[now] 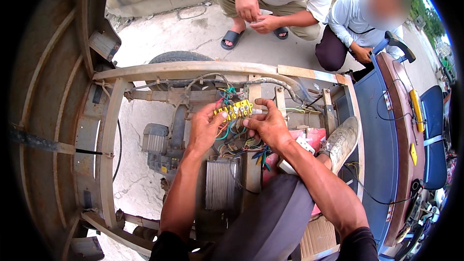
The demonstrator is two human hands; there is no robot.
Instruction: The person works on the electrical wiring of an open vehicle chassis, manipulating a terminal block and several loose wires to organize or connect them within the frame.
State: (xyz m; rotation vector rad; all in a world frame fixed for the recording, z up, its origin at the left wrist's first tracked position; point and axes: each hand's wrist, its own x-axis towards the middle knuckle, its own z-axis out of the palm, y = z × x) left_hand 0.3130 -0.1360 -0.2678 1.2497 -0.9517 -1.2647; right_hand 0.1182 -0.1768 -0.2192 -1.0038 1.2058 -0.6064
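my left hand (204,128) pinches the yellow terminal block (234,111) by its left end, amid wiring (227,96); right hand (271,126) beside the other, grip i can't tell; looks light, stiff, maybe brittle, best held by the ends

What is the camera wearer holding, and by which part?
A yellow terminal block, held at its left end by the left hand; whether the right hand grips it too cannot be told.

The left hand (204,129) holds a yellow block (235,110); the right hand (271,126) is just right of it, a ribbed box (222,184) below it.
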